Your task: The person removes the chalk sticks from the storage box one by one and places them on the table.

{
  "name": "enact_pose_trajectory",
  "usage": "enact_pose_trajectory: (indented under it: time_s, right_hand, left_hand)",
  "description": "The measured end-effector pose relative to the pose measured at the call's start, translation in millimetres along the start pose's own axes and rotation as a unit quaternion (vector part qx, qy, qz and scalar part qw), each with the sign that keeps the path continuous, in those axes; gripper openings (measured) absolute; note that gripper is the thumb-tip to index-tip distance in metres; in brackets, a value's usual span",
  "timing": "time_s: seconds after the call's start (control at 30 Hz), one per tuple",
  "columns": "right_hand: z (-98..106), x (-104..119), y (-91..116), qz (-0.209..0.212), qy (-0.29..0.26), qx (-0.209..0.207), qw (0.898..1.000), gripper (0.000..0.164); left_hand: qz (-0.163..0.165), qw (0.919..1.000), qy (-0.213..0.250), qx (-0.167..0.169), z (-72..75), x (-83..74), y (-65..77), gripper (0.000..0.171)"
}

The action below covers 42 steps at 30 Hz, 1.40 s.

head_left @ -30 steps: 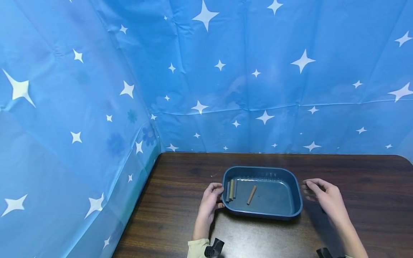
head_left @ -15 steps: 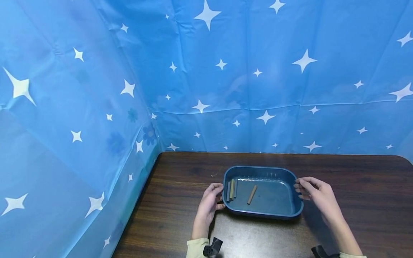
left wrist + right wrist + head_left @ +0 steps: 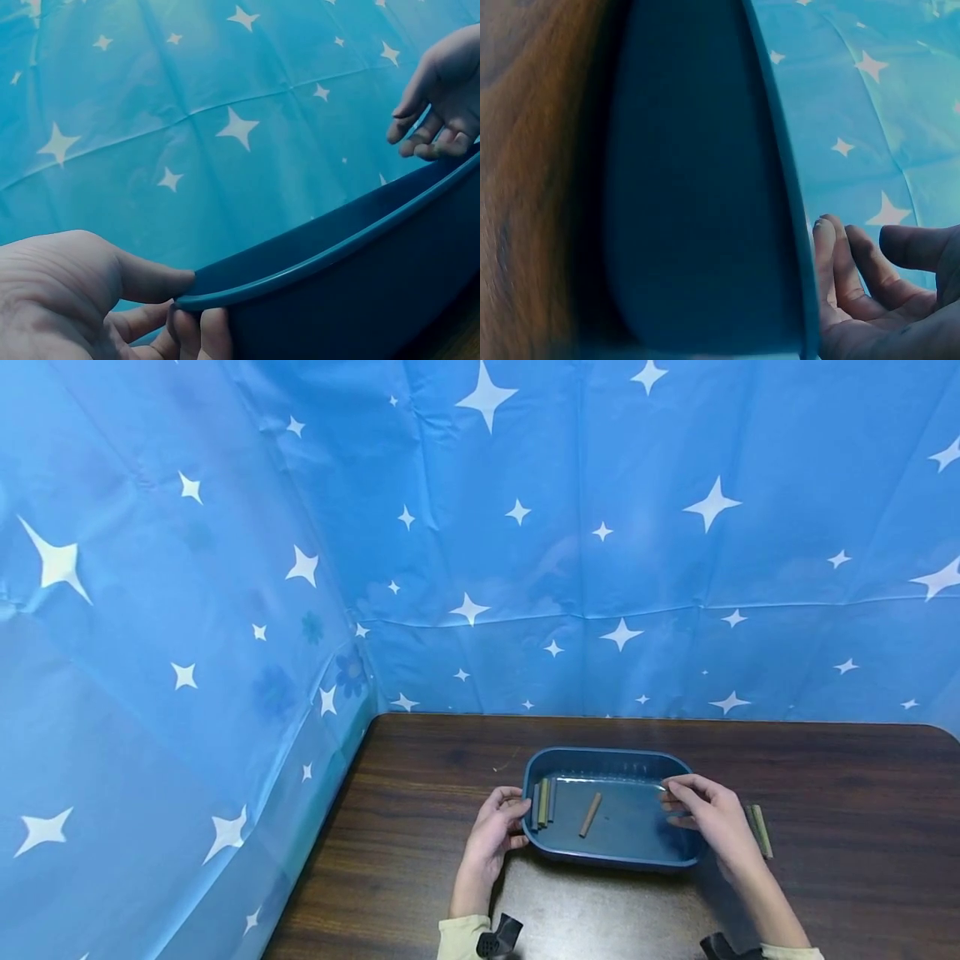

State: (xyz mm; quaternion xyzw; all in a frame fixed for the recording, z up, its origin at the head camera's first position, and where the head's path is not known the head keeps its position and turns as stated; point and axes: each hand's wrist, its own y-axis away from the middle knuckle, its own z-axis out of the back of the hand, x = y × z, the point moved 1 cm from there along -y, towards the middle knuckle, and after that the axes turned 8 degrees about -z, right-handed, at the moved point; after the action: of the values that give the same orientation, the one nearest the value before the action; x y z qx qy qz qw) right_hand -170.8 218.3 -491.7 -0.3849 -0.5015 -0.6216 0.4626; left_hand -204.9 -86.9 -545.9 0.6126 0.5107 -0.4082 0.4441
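A blue rectangular container (image 3: 622,862) with rounded corners stands on the table. My left hand (image 3: 492,831) grips its left rim; in the left wrist view the thumb lies over the rim and the fingers are below it. My right hand (image 3: 705,818) is over the container's right end, its fingers loosely bent and the thumb apart; I see nothing between them. Inside, several short grey and yellow-green sticks (image 3: 543,802) lie side by side at the left end. A brown stick (image 3: 591,815) lies alone, slanted, right of them.
Greenish sticks (image 3: 761,832) lie on the dark wooden table (image 3: 862,827) to the right of the container, partly behind my right hand. A blue star-patterned sheet (image 3: 637,568) hangs behind the table and along its left side.
My right hand has moved left, from beside the container to over its right end. The greenish sticks on the table have come into view. My left hand keeps its grip on the rim.
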Motion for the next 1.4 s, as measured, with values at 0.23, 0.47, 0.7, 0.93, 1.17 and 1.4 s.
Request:
enact_pose_trajectory:
  time_s: [0.23,0.47,0.7,0.93,1.17,1.4]
  right_hand:
    - [-17,-2,-4,-0.019,-0.001,-0.001,1.0,0.04]
    - [-32,0,-9,-0.026,-0.013,0.011,1.0,0.041]
    - [-46,-5,-18,-0.043,-0.033,0.054,0.997,0.045]
    - [-54,-8,-24,-0.051,-0.01,0.065,0.997,0.045]
    - [-65,-5,-29,-0.085,0.02,0.087,0.992,0.049]
    - [-79,-1,-33,-0.1,0.024,0.122,0.987,0.045]
  left_hand:
    - [0.011,0.9999,0.004,-0.003,-1.0,1.3,1.8,0.02]
    - [0.013,0.9999,0.009,-0.003,-1.1,1.7,1.1,0.019]
    - [0.015,0.9998,0.015,-0.004,-1.9,2.5,1.6,0.018]
    - [0.019,0.9996,0.017,-0.008,-3.7,2.1,1.3,0.016]
    - [0.017,0.9996,0.021,-0.006,-2.6,-0.1,1.0,0.018]
    - [0.017,0.9994,0.027,-0.01,-2.4,-0.8,1.1,0.017]
